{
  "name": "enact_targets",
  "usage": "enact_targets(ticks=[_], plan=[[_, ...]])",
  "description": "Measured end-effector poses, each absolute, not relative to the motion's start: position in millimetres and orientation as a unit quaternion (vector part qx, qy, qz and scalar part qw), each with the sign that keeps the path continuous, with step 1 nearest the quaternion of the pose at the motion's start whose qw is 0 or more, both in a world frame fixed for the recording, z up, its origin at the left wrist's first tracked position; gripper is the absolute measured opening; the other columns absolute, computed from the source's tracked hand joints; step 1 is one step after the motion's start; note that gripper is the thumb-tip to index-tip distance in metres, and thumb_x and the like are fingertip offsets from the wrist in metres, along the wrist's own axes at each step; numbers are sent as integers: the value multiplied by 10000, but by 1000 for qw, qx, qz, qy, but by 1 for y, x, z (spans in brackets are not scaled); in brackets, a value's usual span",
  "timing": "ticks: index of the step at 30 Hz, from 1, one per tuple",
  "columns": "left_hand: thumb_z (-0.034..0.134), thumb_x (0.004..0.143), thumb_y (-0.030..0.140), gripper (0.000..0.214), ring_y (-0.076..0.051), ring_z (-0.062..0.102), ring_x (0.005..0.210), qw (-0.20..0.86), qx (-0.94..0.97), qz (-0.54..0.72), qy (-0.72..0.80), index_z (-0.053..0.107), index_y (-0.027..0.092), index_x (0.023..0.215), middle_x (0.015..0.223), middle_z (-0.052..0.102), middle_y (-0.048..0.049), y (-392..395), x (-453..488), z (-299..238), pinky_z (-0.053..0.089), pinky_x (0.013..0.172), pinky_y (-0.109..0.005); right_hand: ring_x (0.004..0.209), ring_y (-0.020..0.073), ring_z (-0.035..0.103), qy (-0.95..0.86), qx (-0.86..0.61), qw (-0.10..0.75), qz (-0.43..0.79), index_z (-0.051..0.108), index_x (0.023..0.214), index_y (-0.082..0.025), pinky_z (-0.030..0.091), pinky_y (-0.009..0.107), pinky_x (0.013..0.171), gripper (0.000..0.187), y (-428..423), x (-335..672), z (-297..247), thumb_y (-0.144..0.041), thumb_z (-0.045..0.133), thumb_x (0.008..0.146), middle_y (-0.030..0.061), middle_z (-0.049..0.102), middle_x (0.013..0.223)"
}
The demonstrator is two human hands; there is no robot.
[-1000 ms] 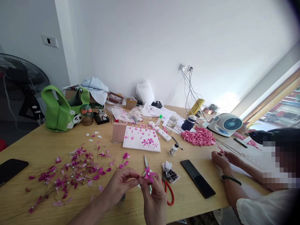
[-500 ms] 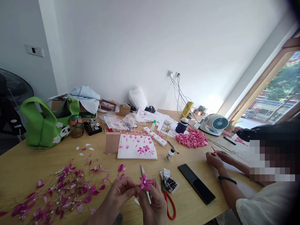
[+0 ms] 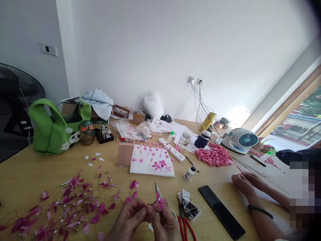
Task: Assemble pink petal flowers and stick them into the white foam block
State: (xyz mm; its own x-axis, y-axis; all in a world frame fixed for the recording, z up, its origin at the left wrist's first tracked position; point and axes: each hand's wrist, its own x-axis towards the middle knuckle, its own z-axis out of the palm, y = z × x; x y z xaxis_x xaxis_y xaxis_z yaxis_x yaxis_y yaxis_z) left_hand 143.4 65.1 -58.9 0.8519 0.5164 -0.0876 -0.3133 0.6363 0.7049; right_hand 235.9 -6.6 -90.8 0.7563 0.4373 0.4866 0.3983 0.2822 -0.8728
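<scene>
- The wooden counter point(image 3: 37, 177) carries everything; the green felt bag point(image 3: 54, 137) stands far left, its dark inside showing little, so its contents cannot be told; two glass jars point(image 3: 87, 135) stand just beside it, their contents unclear.
- A white foam board point(image 3: 147, 170) lies mid-counter, stuck with pink blossoms; a heap of pink petals point(image 3: 214, 154) sits to its right, near a small desk fan point(image 3: 240, 140).
- A loose spread of magenta flower sprays point(image 3: 75, 207) lies near left; red-handled scissors point(image 3: 184, 227) lie near, right of the hands; a slim pointed tool point(image 3: 157, 188) lies just beyond the hands.
- Another person's hands point(image 3: 244, 184) rest at the right, apart from the person's own.
- The right hand point(image 3: 165, 226) has its fingers closed on a small pink flower point(image 3: 159, 201), which sits between both hands; the left hand point(image 3: 129, 219) has its fingers curled shut against them, though on what cannot be told.
- A light, even pinch close under the petals seems best; hard pressure would likely crease them.
</scene>
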Motion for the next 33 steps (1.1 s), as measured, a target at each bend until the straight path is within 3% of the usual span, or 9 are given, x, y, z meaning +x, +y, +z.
enact_targets(ticks=[6,11,14,19,23,28,33], plan=[[808,618,302,213,-147,574,687,900,323,239,167,671,149,669,684,679,-41,69,142,-57,420,750,-283,625,141,561,-398,-577,712,20,694,717,-257,478,218,581,69,-3,232,-75,-189,703,729,-21,609,659],[811,604,307,221,-133,543,662,887,323,266,197,666,144,642,624,632,-16,71,141,-58,405,714,-257,684,158,593,-455,-610,647,52,707,799,-252,493,232,611,101,-10,241,-72,-165,673,761,-1,623,730],[800,618,311,220,-133,535,658,885,323,274,192,657,144,628,613,622,-15,70,141,-60,406,705,-255,700,162,595,-456,-640,615,66,693,766,-229,485,237,624,52,-12,242,-67,-199,655,785,8,615,745],[774,661,298,186,-136,540,664,898,310,260,174,689,136,694,650,623,-27,70,142,-63,433,701,-273,687,159,575,-429,-673,599,66,655,702,-193,455,237,634,128,-11,232,-43,-266,624,803,8,597,724],[727,722,313,201,-149,563,704,906,294,244,181,714,132,810,752,641,-53,71,141,-63,460,702,-288,643,150,540,-305,-721,622,37,616,659,-167,424,234,615,229,-4,259,-15,-368,656,759,-15,587,637],[682,768,309,195,-145,565,702,920,300,205,146,711,127,830,784,638,-58,72,138,-64,469,690,-282,675,133,574,-164,-768,619,-19,609,813,-139,460,240,632,177,25,360,-2,-314,591,837,-21,603,699],[687,761,300,182,-146,569,687,923,304,196,133,711,126,807,737,637,-52,75,136,-62,464,698,-280,830,159,613,-134,-825,549,1,589,1043,-138,528,325,708,229,42,431,-21,-306,570,888,48,611,1021]])
